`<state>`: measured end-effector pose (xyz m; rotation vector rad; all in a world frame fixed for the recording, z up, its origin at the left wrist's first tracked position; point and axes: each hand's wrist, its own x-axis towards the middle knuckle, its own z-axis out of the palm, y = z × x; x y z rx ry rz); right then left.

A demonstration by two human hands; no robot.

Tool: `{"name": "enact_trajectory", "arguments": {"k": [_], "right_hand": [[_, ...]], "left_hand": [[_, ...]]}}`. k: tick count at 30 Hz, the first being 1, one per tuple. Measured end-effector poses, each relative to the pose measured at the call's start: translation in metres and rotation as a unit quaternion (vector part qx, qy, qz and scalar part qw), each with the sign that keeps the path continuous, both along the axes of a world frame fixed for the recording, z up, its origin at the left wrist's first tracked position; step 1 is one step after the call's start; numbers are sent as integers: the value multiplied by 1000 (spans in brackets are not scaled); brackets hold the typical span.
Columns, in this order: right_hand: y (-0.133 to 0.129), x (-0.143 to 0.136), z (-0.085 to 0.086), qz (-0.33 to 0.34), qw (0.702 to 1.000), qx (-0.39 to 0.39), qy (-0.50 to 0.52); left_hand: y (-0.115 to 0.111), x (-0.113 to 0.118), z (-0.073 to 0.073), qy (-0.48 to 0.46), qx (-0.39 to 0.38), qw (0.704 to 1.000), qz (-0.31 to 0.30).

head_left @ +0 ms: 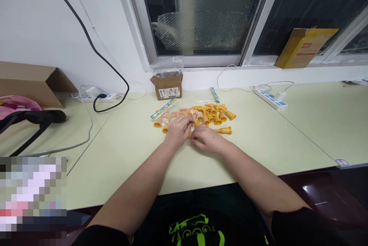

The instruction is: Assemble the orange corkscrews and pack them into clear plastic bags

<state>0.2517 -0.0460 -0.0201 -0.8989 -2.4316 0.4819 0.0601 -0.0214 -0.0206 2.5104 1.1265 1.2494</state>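
Observation:
Several yellow plastic T-shaped pieces with flared ends point(217, 118) lie in a loose pile in front of me. A clear plastic bag point(184, 112) with a colourful header strip point(163, 108) covers the left part of the pile. My left hand point(178, 130) is closed over the bag, its thumb and fingers pinching near the film. Close beside it, my right hand point(207, 138) has its fingers curled together at the bag's lower edge; what they hold is hidden. One yellow piece point(225, 130) lies just beyond my right hand.
A small open cardboard box point(169, 86) with a label stands by the wall. Another printed strip point(214, 95) lies behind the pile. Power strips point(270, 97) sit at right and left, with a black cable point(110, 108) on the left. A larger carton point(31, 81) stands far left.

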Motion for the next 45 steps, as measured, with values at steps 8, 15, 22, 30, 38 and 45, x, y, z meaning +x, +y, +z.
{"name": "enact_trajectory", "arguments": {"k": [8,15,22,30,38,45], "right_hand": [[1,-8,-6,-87,988,64,-113],[-3,-14,-14,-123,982,59,-132],[1,-12,-20,-111,989,65,-75],[4,-12,-19,-179,981,56,58],[7,-20,-30,-166,948,-215,165],[14,-25,-33,-200,962,-131,131]], "left_hand": [[-1,-1,2,-7,29,998,-50],[-1,0,2,-6,24,997,-68],[-2,-1,2,3,23,997,-75],[1,-1,1,-4,53,994,-96],[-6,8,2,-8,23,993,-116],[-9,12,0,-7,40,990,-135]]}}
